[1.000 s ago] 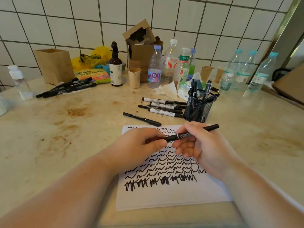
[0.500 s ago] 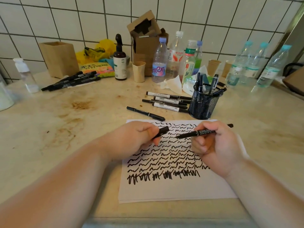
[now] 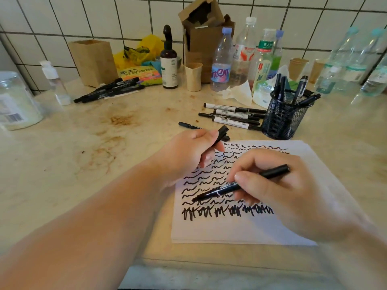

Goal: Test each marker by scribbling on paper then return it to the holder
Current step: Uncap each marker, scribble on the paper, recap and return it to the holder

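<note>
My right hand (image 3: 270, 185) grips an uncapped black marker (image 3: 222, 190), its tip down on the white paper (image 3: 240, 229) near the left end of the lower scribble rows. My left hand (image 3: 188, 151) rests on the paper's upper left and holds the marker's black cap (image 3: 222, 132) between thumb and fingers. The paper is covered with rows of black squiggles. A black mesh holder (image 3: 284, 116) stands beyond the paper on the right with several markers in it. Several more markers (image 3: 232, 116) lie flat just left of the holder.
Another bunch of black markers (image 3: 109, 90) lies at the back left by a cardboard box (image 3: 93, 61). Plastic bottles (image 3: 222, 59), paper cups (image 3: 193, 76), a brown spray bottle (image 3: 168, 59) and tissues line the tiled wall. A glass jar (image 3: 16, 101) stands at far left.
The cap came off the marker into my left hand. My right hand turned the marker and lowered its tip onto the paper.
</note>
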